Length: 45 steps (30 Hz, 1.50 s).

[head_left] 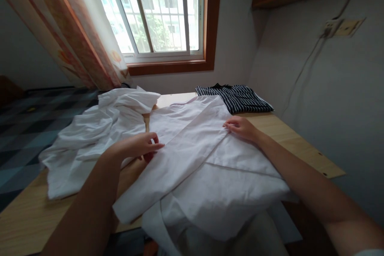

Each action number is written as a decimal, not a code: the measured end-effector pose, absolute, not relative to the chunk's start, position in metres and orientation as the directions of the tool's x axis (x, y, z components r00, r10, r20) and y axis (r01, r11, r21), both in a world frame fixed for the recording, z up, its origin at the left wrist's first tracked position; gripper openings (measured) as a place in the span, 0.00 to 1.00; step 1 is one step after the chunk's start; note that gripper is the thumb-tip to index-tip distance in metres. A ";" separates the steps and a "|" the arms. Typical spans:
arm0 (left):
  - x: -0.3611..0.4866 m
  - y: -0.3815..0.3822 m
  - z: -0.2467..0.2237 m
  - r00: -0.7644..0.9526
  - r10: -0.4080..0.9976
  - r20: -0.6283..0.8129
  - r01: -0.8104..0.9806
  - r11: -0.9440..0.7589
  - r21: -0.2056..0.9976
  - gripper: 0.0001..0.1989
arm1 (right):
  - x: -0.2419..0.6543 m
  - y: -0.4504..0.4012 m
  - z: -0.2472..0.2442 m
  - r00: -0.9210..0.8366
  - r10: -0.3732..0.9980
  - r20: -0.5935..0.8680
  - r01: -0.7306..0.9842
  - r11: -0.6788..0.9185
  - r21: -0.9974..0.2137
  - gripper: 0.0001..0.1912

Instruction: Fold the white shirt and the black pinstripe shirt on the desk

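A white garment (192, 148) is spread over the wooden table, a long sleeve lying diagonally across it and its lower part hanging over the near edge. At its left edge is my left hand (150, 145), thumb and fingers curved with a gap between them; the fingertips partly hide behind the cloth. My right hand (240, 126) pinches the cloth on the right side near the upper end of the sleeve.
Another white cloth (111, 124) lies crumpled at the left of the table (300, 148). A folded black-and-white striped garment (240, 98) rests at the back right. Beyond are a window, an orange curtain (72, 20), a checkered bed cover (27, 116) and a wall socket.
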State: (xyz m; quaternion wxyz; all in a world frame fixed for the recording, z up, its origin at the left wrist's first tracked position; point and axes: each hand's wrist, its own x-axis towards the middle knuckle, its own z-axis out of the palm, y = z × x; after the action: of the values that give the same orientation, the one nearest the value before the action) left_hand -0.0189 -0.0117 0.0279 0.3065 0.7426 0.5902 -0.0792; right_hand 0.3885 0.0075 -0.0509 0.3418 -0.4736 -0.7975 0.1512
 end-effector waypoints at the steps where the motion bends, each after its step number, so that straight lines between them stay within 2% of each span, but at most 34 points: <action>1: -0.014 -0.010 0.027 0.288 0.884 -0.367 0.934 -0.174 0.313 0.22 | 0.390 0.010 -0.053 -0.290 0.850 0.440 0.674 0.508 -0.537 0.15; 3: 0.000 -0.011 0.024 0.324 0.944 -0.064 0.930 -0.305 0.204 0.21 | 0.390 0.013 -0.055 -0.286 0.827 0.485 0.695 0.527 -0.489 0.14; 5: 0.017 -0.015 0.020 0.437 0.880 0.186 0.871 -0.466 0.155 0.20 | 0.389 0.013 -0.057 -0.318 0.819 0.478 0.696 0.544 -0.468 0.15; 7: 0.035 -0.022 0.013 0.598 0.764 0.241 0.743 -0.641 0.192 0.19 | 0.385 0.012 -0.057 -0.359 0.824 0.438 0.692 0.550 -0.467 0.18; 9: 0.047 -0.029 0.005 0.703 0.691 0.170 0.648 -0.720 0.249 0.18 | 0.381 0.010 -0.058 -0.397 0.831 0.390 0.709 0.547 -0.445 0.20; 11: 0.051 -0.034 -0.001 0.707 0.703 0.079 0.668 -0.701 0.249 0.19 | 0.378 0.009 -0.060 -0.423 0.836 0.349 0.748 0.540 -0.385 0.22; 15: 0.035 -0.034 0.003 0.532 0.846 -0.029 0.841 -0.524 0.137 0.29 | 0.377 0.009 -0.064 -0.441 0.844 0.305 0.801 0.524 -0.291 0.22; 17: 0.022 -0.033 0.012 0.415 0.898 -0.145 0.909 -0.403 0.104 0.31 | 0.378 0.009 -0.065 -0.443 0.845 0.299 0.804 0.522 -0.286 0.22; 20: 0.008 -0.034 0.026 0.304 0.885 -0.352 0.953 -0.289 0.096 0.32 | 0.378 0.010 -0.065 -0.444 0.846 0.296 0.807 0.521 -0.279 0.22; 22: 0.004 -0.036 0.032 0.304 0.855 -0.421 0.952 -0.287 0.104 0.30 | 0.378 0.010 -0.064 -0.444 0.847 0.291 0.810 0.518 -0.273 0.22; 26: 0.003 -0.040 0.037 0.403 0.796 -0.452 0.913 -0.384 0.138 0.28 | 0.378 0.009 -0.064 -0.442 0.848 0.291 0.810 0.517 -0.277 0.22; 29: 0.000 -0.040 0.041 0.479 0.736 -0.478 0.877 -0.419 0.233 0.27 | 0.378 0.009 -0.064 -0.448 0.845 0.292 0.805 0.523 -0.279 0.22; 35: 0.000 -0.044 0.051 0.616 0.535 -0.578 0.786 -0.370 0.495 0.22 | 0.379 0.010 -0.065 -0.451 0.839 0.306 0.795 0.533 -0.290 0.21; 38: 0.010 -0.048 0.052 0.641 0.595 -0.484 0.731 -0.283 0.621 0.21 | 0.380 0.011 -0.065 -0.451 0.840 0.300 0.796 0.531 -0.290 0.21; 42: 0.021 -0.053 0.046 0.551 0.734 -0.396 0.598 -0.017 0.801 0.24 | 0.380 0.011 -0.065 -0.452 0.843 0.293 0.799 0.528 -0.287 0.22; 45: 0.018 -0.056 0.046 0.493 0.801 -0.339 0.505 0.054 0.861 0.25 | 0.379 0.011 -0.065 -0.447 0.840 0.307 0.796 0.530 -0.292 0.21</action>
State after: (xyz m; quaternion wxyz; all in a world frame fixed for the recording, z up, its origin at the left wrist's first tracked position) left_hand 0.0184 -0.0558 0.0458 0.5407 0.6741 0.4843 0.1368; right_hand 0.3793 0.0110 -0.0653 0.2106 -0.4818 -0.8490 0.0523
